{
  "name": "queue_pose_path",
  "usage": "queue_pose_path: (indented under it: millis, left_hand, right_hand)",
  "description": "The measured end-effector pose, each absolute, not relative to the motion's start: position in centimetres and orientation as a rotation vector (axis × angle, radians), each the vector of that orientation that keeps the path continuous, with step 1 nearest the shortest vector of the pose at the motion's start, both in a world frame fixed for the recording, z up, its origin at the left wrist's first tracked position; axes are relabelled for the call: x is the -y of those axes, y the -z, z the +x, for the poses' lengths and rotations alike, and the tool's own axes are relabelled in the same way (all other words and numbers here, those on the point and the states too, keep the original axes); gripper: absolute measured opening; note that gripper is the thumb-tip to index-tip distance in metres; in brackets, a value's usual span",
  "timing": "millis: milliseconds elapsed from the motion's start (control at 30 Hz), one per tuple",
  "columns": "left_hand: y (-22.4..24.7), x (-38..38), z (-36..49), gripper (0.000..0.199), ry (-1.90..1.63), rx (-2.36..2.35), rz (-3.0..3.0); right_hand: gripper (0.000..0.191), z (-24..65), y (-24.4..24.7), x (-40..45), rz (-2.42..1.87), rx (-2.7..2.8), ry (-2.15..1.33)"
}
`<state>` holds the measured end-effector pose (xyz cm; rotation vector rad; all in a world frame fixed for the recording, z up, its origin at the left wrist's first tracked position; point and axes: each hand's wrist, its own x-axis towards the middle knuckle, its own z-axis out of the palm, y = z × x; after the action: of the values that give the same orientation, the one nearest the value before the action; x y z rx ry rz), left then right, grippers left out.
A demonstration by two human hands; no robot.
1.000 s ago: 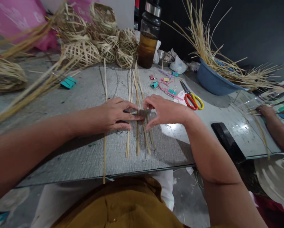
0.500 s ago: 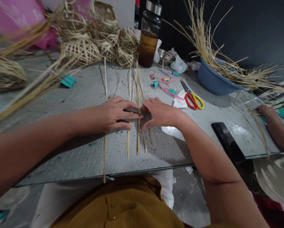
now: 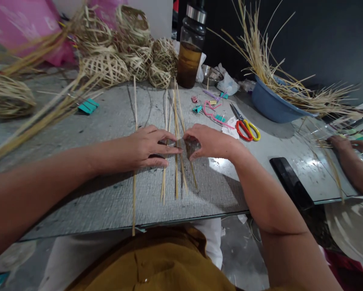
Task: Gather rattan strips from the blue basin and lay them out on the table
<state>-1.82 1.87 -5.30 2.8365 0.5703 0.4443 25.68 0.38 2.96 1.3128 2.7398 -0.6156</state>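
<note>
Several thin bamboo-like strips (image 3: 176, 182) lie roughly lengthwise on the grey table, fanned a little apart. My left hand (image 3: 149, 147) rests flat across them, its fingers spread and pointing right, with the fingertips touching the middle strips. A lone strip (image 3: 134, 206) passes under this hand near the knuckles and overhangs the table's front edge. My right hand (image 3: 210, 141) is beside the rightmost strip (image 3: 194, 178), fingers curved and thumb apart from them. Its fingertips are at that strip; whether they press on it I cannot tell.
Woven open-mesh balls (image 3: 105, 64) and a dark bottle (image 3: 190, 52) stand at the back. To the right are scissors (image 3: 245, 127), clips (image 3: 197, 109), a phone (image 3: 290, 182) and a blue basin (image 3: 278, 105) of strips. Another person's hand (image 3: 340, 143) is at the far right.
My right hand has shifted slightly right, away from my left fingertips, and the rightmost strip's near end sits a little lower. My left hand stays nearly still.
</note>
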Motion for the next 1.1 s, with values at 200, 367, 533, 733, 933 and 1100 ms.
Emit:
queue_pose_path:
  millis: [200,367,533,733,933,1100]
  left_hand:
    - [5.6,-2.1,-1.7,0.047,-0.455,-0.563,2.846]
    - [5.8,-2.2,-1.7,0.045,-0.51,-0.525,2.859]
    - [5.8,-2.1,-1.8,0.044,-0.525,-0.498,2.862]
    - [5.3,-1.7,-1.6,0.045,-0.46,-0.549,2.805]
    - [5.5,-1.8,-1.6,0.047,-0.45,-0.569,2.775]
    - [5.1,-1.7,-1.5,0.045,-0.408,-0.591,2.767]
  right_hand:
    - [0.037,25.0,-2.7,0.3,1.333,-2.715,0.547]
    - [0.036,24.8,-3.2,0.7,1.353,-2.687,0.527]
    - [0.029,25.0,-3.2,0.6,1.43,-2.765,0.563]
    - [0.008,24.5,-1.9,-0.1,1.671,-3.032,0.527]
    - [0.014,24.8,-1.1,-1.0,1.728,-3.058,0.515]
    - [0.017,24.9,-1.3,-0.9,1.654,-3.018,0.578]
